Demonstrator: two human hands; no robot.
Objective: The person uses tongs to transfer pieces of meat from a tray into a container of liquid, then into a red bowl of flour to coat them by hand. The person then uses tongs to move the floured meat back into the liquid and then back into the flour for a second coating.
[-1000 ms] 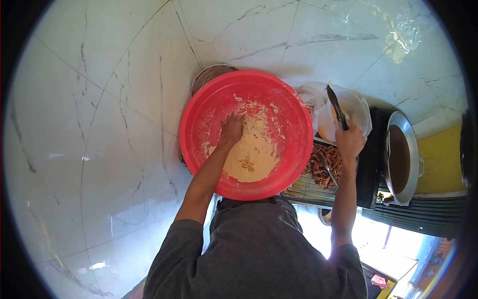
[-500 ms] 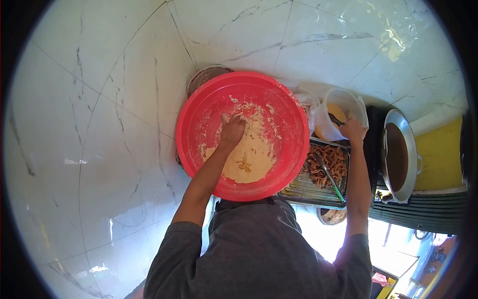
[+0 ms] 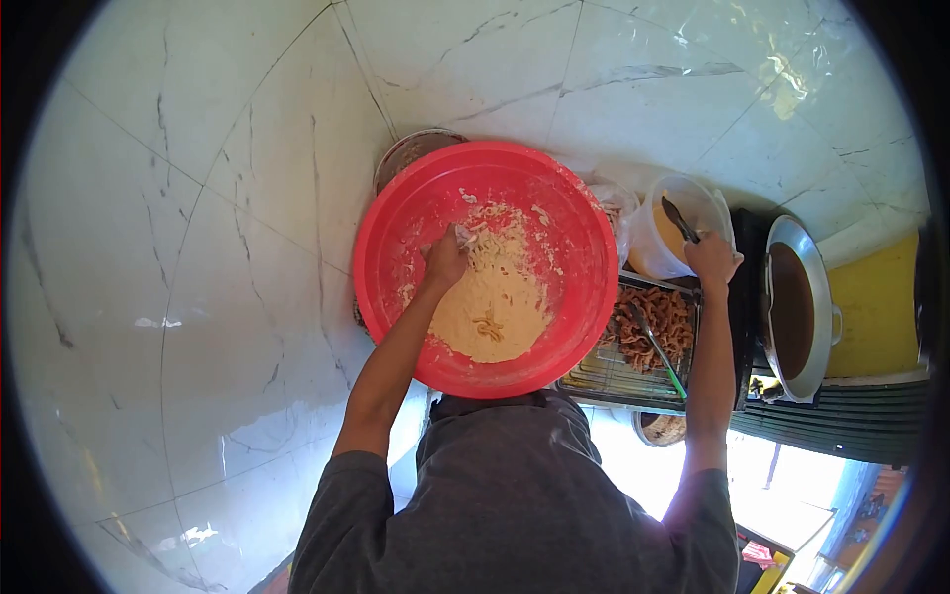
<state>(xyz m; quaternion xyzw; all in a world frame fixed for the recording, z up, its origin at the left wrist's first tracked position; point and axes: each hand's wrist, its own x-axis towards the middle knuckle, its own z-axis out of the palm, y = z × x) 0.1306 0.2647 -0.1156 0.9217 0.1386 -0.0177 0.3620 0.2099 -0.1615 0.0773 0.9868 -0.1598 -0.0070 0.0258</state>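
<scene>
Glossy white tiles point(image 3: 109, 247) with dark veining — yellow panel point(image 3: 876, 317) far right, bright light point(image 3: 792, 485) lower right.

- Basin point(image 3: 368, 267): bright red, dusted pale.
- Flour point(image 3: 500, 312): creamy yellow.
- Fried strips point(image 3: 668, 322): reddish brown.
- Tongs point(image 3: 679, 219) up top: black.
- Big pan point(image 3: 822, 327): silvery, brown inside.
- Tiles point(image 3: 223, 327): whitish, grey-veined like marble.
- Shirt point(image 3: 534, 495): plain dark grey.

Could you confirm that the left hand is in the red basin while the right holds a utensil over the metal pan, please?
The pan is wrong: in the head view, the right hand holds the utensil over the translucent tub; the left hand is in the red basin.
</scene>
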